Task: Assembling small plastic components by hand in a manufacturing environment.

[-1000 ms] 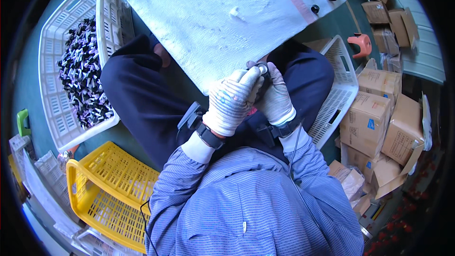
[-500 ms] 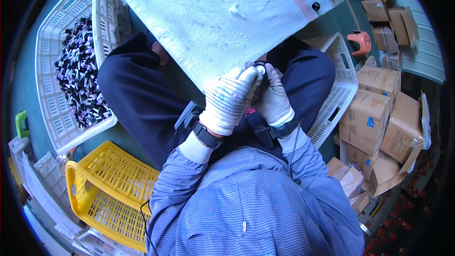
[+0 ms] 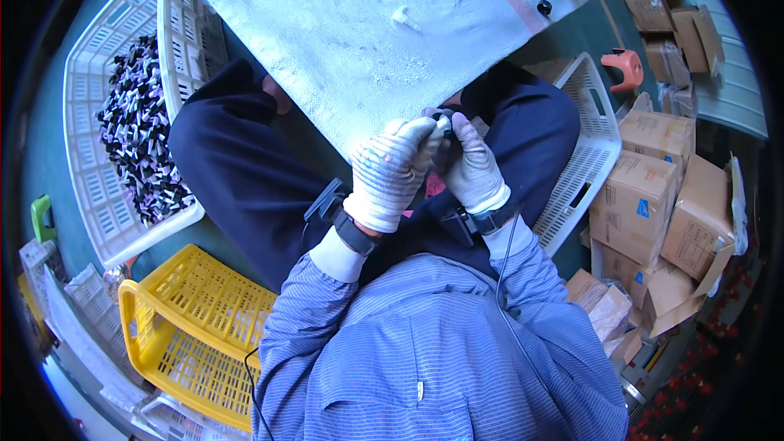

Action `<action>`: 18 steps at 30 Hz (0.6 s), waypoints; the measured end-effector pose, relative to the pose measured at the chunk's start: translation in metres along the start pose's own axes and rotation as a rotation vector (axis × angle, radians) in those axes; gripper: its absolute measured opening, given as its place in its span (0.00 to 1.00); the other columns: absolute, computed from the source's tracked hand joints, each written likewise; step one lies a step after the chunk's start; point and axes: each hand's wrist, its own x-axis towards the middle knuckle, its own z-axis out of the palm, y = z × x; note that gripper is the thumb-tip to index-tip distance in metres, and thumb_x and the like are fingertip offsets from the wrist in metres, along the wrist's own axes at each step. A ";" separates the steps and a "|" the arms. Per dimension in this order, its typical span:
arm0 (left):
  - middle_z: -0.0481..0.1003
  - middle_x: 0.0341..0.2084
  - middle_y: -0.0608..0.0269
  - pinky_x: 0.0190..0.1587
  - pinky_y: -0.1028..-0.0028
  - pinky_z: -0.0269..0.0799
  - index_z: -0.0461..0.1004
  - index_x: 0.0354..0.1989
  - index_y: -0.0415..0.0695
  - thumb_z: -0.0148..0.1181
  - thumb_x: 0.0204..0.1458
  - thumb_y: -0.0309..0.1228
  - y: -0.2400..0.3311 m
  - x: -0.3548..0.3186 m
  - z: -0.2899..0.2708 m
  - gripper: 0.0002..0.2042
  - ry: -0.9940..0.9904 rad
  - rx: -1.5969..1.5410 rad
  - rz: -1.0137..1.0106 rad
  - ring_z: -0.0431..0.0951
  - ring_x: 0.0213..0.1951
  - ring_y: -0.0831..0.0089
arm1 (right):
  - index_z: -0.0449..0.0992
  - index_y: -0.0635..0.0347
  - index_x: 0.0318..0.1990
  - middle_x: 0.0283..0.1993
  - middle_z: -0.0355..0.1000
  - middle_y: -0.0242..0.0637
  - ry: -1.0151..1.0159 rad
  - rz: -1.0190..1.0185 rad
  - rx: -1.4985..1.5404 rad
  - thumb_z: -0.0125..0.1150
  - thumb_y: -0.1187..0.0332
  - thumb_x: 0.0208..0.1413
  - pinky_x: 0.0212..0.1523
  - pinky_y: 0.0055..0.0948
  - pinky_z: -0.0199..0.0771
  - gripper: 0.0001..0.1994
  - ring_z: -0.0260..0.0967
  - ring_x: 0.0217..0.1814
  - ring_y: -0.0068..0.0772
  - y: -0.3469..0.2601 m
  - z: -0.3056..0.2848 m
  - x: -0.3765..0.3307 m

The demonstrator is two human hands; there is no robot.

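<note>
Just past the near corner of the white-covered table (image 3: 327, 57), my two gloved hands meet over a small black and white part (image 3: 444, 123). Its light end shows between the fingertips; the rest is hidden by the gloves. My left hand (image 3: 387, 170) is closed, its thumb and fingers pinching the part from the left. From the other side my right hand (image 3: 475, 170) grips the dark portion, fingers curled round it. A pale small piece (image 3: 401, 15) lies on the table, and a black round piece (image 3: 544, 7) sits near its right edge.
A white crate (image 3: 167, 41) at left holds many small black, white and lilac pieces (image 3: 140, 135). Below it stands a yellow basket (image 3: 129, 310). At right are another white crate (image 3: 603, 124), stacked cardboard boxes (image 3: 633, 192) and an orange stool (image 3: 627, 70). A cable runs along my right sleeve.
The part has turned slightly between my fingertips, so its round light end shows narrower. My left fingers have shifted a little; both hands stay in nearly the same place.
</note>
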 end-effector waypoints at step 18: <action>0.74 0.27 0.56 0.28 0.61 0.71 0.74 0.40 0.47 0.61 0.50 0.34 -0.054 0.007 0.027 0.10 -0.189 0.250 -0.084 0.77 0.27 0.56 | 0.79 0.58 0.47 0.31 0.78 0.41 0.115 -0.680 -1.440 0.66 0.61 0.53 0.31 0.28 0.75 0.17 0.75 0.26 0.31 -0.021 0.025 0.039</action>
